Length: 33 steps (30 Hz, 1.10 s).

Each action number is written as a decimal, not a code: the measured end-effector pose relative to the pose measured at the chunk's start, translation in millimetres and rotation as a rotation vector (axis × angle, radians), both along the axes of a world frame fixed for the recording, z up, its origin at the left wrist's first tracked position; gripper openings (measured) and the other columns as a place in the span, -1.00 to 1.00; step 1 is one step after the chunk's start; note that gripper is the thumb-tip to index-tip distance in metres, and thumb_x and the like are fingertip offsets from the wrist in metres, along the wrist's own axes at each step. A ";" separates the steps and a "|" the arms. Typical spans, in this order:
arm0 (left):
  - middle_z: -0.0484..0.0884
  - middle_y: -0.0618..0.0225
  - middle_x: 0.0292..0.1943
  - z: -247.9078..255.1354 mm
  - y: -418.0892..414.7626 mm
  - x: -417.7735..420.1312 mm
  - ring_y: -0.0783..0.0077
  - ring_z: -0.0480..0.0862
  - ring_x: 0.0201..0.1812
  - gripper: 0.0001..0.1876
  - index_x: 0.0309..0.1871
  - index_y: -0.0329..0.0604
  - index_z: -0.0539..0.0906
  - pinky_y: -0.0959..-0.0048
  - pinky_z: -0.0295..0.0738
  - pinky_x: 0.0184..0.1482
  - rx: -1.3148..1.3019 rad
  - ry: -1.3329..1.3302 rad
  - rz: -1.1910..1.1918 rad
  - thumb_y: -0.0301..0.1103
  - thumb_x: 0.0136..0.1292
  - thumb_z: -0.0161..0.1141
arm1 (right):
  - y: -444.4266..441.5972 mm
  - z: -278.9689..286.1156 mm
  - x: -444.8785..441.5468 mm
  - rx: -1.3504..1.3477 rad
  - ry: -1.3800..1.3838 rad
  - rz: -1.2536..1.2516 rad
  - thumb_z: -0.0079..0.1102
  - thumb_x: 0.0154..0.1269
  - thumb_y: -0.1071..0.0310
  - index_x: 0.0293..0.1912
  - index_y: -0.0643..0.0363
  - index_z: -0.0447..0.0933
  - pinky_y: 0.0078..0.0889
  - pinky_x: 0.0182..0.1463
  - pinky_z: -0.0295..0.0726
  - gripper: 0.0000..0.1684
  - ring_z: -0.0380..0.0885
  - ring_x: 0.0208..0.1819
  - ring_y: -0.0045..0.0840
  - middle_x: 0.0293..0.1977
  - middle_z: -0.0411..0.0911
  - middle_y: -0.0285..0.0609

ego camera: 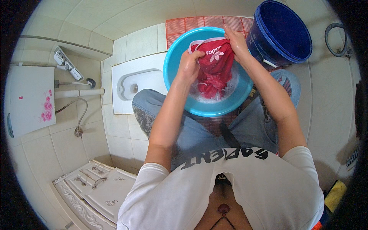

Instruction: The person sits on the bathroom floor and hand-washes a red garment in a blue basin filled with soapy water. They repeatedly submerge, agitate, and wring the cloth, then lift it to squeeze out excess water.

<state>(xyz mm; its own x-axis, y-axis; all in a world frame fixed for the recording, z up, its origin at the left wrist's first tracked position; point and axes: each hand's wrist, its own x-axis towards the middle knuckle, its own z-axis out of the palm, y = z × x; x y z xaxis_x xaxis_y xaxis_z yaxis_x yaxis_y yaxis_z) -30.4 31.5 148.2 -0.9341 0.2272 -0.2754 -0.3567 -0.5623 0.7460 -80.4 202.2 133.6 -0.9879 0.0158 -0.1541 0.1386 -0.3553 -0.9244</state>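
Observation:
A wet red Adidas garment (214, 61) with pale pink edging is stretched between my two hands above a light blue plastic basin (169, 63). My left hand (188, 64) grips the garment's left edge, with the thumb over the cloth. At its upper right corner my right hand (235, 41) is closed on the edging. The lower part of the garment hangs bunched into soapy water (207, 99) in the basin. White foam lies around the cloth. How much of it is under the water cannot be told.
A dark blue bucket (283, 31) stands right of the basin, on or beside a red mesh mat (187, 27). A white squat toilet (139, 83) lies to the left. White cabinet doors (106, 187) are at lower left. A grey hose (327, 38) hangs at right.

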 end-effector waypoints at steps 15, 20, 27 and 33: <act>0.55 0.37 -0.34 -60.9 10.6 -1.5 0.38 0.56 -0.30 -0.68 -0.29 -0.05 0.48 0.34 0.51 -0.15 0.409 -0.086 0.057 -0.02 0.35 -0.10 | -62.3 26.5 63.8 0.966 0.987 0.159 0.10 0.17 0.05 -0.53 0.17 0.50 -0.19 -0.45 0.45 -0.62 0.52 -0.52 -0.18 -0.55 0.53 -0.01; 0.58 0.31 -0.28 -8.2 38.0 4.0 0.35 0.58 -0.22 -0.64 -0.24 -0.05 0.49 0.27 0.49 -0.06 0.225 -0.288 0.159 0.03 0.35 -0.16 | -44.5 13.2 17.1 1.038 0.546 0.005 0.04 0.20 0.02 -0.51 0.17 0.51 -0.11 -0.49 0.44 -0.59 0.51 -0.54 -0.13 -0.54 0.52 0.04; 0.45 0.41 -0.56 -95.6 -7.1 -9.7 0.37 0.47 -0.47 -0.56 -0.54 0.05 0.41 0.23 0.46 -0.31 0.519 0.082 -0.051 0.11 0.34 -0.19 | -75.7 19.5 70.6 0.937 0.997 0.133 0.06 0.18 0.02 -0.51 0.15 0.52 -0.08 -0.49 0.45 -0.61 0.51 -0.57 -0.12 -0.59 0.51 0.03; 0.48 0.41 -0.48 -16.9 32.5 3.5 0.39 0.51 -0.43 -0.65 -0.39 0.01 0.44 0.35 0.45 -0.37 0.282 -0.237 0.182 0.02 0.36 -0.16 | -52.4 12.9 27.3 0.974 0.546 0.036 0.07 0.18 0.02 -0.50 0.16 0.50 -0.09 -0.46 0.45 -0.61 0.52 -0.50 -0.09 -0.54 0.51 0.02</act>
